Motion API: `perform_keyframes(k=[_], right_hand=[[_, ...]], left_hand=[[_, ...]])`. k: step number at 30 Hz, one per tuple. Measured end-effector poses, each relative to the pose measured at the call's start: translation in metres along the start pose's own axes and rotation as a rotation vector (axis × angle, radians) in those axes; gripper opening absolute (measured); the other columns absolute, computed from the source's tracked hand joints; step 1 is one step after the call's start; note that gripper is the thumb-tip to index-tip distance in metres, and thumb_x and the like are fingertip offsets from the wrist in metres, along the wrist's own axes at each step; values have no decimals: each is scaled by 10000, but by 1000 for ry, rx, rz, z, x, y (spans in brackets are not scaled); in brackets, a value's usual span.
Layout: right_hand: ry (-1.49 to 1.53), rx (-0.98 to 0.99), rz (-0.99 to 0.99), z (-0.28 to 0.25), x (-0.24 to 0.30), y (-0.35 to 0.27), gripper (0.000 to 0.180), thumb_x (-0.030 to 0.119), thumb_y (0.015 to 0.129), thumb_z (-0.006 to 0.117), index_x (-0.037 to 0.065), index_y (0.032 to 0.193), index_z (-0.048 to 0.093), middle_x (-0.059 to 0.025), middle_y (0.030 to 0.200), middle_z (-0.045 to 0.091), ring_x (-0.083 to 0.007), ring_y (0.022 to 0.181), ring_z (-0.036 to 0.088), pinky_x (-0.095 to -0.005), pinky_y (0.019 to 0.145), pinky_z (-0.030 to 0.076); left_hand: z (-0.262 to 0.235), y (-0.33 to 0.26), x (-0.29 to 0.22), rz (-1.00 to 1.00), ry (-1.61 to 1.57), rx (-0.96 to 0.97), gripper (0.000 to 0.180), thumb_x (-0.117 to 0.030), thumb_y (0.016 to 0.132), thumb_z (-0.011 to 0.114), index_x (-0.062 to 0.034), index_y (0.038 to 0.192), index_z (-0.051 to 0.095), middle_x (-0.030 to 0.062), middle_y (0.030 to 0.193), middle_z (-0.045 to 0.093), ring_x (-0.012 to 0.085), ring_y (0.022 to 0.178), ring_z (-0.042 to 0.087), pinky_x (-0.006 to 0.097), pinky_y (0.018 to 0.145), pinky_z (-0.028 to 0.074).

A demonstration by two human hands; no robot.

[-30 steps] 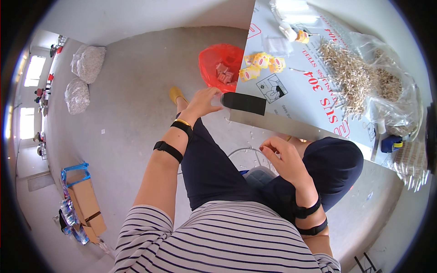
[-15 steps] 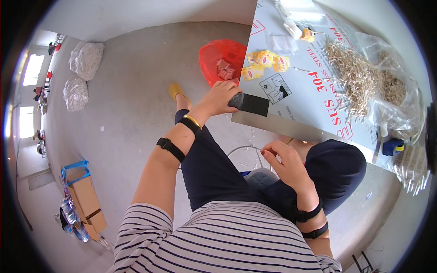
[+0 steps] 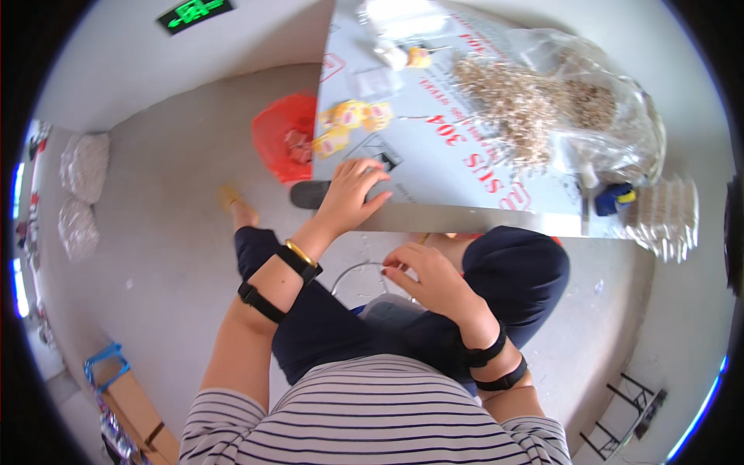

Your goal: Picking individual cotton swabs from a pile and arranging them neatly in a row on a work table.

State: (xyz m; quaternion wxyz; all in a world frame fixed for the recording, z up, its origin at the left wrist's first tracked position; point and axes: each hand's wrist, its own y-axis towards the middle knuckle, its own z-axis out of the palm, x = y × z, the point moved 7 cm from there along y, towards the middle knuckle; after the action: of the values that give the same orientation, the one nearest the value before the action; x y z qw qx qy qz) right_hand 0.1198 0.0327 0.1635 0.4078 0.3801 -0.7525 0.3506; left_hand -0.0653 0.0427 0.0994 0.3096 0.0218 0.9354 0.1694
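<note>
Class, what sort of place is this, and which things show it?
Probably a small workshop or packing room: a metal-edged table holds a heap of thin sticks and small yellow packets.

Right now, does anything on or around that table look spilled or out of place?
Possibly two things. A heap of thin sticks lies loose on the table beside a clear plastic bag, so it looks spilled. A dark, rounded piece by the left hand juts past the table's edge.
</note>
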Motion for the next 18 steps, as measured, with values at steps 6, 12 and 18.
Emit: perform_keyframes(k=[6, 12, 18], right_hand=[[-228, -323, -56, -161, 52, -35, 230, 155, 930, 733, 29, 1122, 712, -164, 1060, 712, -349, 998, 680, -412, 907, 533], [-255, -515, 190, -323, -82, -57, 290, 250, 1067, 596, 21, 1200, 716, -96, 1011, 759, -168, 933, 665, -337, 880, 518], [-606, -496, 194, -285, -240, -34, 504, 86, 912, 669, 171, 1407, 629, -125, 1367, 640, -312, 1234, 615, -432, 1043, 494]], left_hand=[[68, 23, -8, -17, -131, 111, 343, -261, 959, 695, -78, 1244, 638, 143, 1374, 594, 367, 1313, 528, 470, 1120, 402], [118, 49, -4, -36, -26, 170, 539, -277, 971, 682, -60, 1435, 515, 178, 1536, 478, 373, 1478, 400, 495, 1226, 312], [143, 47, 3, -2, 195, 143, 645, -299, 954, 675, -69, 1515, 457, 162, 1636, 376, 362, 1549, 299, 508, 1285, 221]])
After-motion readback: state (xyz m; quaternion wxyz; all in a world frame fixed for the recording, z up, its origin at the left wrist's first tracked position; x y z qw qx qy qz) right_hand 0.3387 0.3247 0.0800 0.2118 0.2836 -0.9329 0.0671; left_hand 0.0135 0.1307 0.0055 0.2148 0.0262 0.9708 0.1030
